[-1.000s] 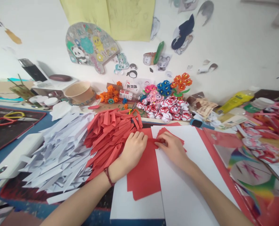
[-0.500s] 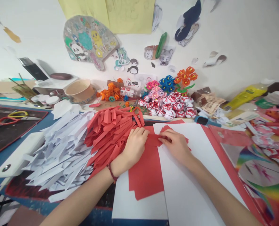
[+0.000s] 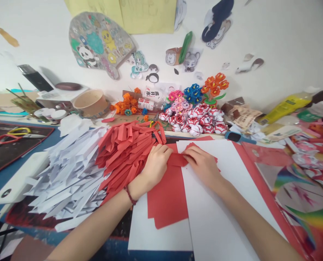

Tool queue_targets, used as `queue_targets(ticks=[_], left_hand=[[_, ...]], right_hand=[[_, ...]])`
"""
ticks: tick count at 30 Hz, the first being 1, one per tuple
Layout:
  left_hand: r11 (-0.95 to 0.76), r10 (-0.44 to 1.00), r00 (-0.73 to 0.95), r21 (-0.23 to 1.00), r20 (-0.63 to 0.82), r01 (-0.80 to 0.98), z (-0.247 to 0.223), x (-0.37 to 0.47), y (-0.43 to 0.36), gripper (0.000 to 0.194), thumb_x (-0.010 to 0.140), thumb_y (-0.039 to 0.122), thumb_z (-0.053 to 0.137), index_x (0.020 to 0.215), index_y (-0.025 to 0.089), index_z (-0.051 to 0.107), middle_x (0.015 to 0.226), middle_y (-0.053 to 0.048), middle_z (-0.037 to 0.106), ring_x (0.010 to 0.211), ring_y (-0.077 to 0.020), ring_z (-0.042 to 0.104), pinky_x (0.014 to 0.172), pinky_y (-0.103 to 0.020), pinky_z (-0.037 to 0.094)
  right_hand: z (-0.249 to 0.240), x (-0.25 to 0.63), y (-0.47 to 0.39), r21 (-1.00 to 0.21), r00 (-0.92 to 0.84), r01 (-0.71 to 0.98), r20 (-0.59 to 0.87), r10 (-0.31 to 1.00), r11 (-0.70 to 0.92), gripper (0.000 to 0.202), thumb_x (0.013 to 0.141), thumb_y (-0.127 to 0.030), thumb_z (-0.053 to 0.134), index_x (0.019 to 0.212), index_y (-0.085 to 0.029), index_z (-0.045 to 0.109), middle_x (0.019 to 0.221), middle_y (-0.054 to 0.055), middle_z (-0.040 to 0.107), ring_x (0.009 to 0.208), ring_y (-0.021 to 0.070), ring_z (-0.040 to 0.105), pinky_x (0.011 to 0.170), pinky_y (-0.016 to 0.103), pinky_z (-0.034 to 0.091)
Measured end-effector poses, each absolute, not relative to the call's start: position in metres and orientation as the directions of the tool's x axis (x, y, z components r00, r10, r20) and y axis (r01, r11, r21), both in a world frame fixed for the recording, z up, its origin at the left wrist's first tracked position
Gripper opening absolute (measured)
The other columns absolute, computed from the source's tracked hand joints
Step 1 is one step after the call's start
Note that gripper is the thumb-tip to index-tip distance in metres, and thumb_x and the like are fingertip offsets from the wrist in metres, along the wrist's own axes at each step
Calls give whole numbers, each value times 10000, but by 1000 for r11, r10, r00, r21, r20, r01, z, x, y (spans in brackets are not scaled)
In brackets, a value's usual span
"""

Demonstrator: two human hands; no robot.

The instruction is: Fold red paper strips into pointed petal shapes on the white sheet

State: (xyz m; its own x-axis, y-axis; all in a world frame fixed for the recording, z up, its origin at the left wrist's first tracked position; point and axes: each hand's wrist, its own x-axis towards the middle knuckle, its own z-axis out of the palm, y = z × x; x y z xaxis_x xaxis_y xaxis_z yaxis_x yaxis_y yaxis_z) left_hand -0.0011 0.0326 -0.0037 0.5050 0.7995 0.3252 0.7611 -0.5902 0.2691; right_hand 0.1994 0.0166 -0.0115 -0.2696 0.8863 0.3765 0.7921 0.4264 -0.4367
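Note:
A small red paper strip [image 3: 177, 160] stretches between my two hands, held at both ends. My left hand [image 3: 156, 164] has its fingers closed on the left end. At the right end, my right hand [image 3: 203, 166] pinches the strip between thumb and fingers. Beneath lie red paper sheets [image 3: 168, 199], partly over white paper [image 3: 213, 206]. More red pieces show under and behind my right hand. Left of my hands is a heap of folded red paper strips [image 3: 123, 145], with a heap of folded white paper strips [image 3: 71, 177] beside it.
Scissors [image 3: 14, 136] lie on a dark mat at the left, near a white power bank [image 3: 21, 179]. Red-and-white paper flowers [image 3: 202, 119], a plastic bottle [image 3: 150, 104] and a round tan bowl [image 3: 89, 101] line the back. A blue watch [image 3: 234, 136] lies behind my right hand.
The strip's face now shows more openly between my hands, and my right fingers have shifted slightly on its end. The whole view has moved a little; both hands stay in nearly the same place.

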Motion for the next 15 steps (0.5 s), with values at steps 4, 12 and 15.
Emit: queue_targets(ticks=[4,12,15], left_hand=[[-630,768,551,230,327,742,-3,-3,31,284,925,69,399,1019,191,638,955,-51,631,924,-196,508,795,-324,397],[-673,703,635,13,320,739,0,-7,29,250,970,144,386,953,168,635,846,-64,650,831,-198,546,743,-347,358],[-675,693,657,-52,298,736,0,-6,27,257,978,146,373,952,164,628,838,-58,654,805,-191,545,743,-351,349]], right_hand=[[-10,200,13,-298,-351,824,401,846,482,281,948,-154,402,1062,-197,656,1010,60,674,892,173,635,772,284,467],[-12,201,9,-57,-474,835,431,768,548,357,907,-59,402,1142,-176,644,1074,84,673,928,197,632,786,311,475],[-10,200,8,0,-499,831,441,746,556,348,912,-61,411,1142,-163,651,1043,84,682,901,195,632,753,305,470]])
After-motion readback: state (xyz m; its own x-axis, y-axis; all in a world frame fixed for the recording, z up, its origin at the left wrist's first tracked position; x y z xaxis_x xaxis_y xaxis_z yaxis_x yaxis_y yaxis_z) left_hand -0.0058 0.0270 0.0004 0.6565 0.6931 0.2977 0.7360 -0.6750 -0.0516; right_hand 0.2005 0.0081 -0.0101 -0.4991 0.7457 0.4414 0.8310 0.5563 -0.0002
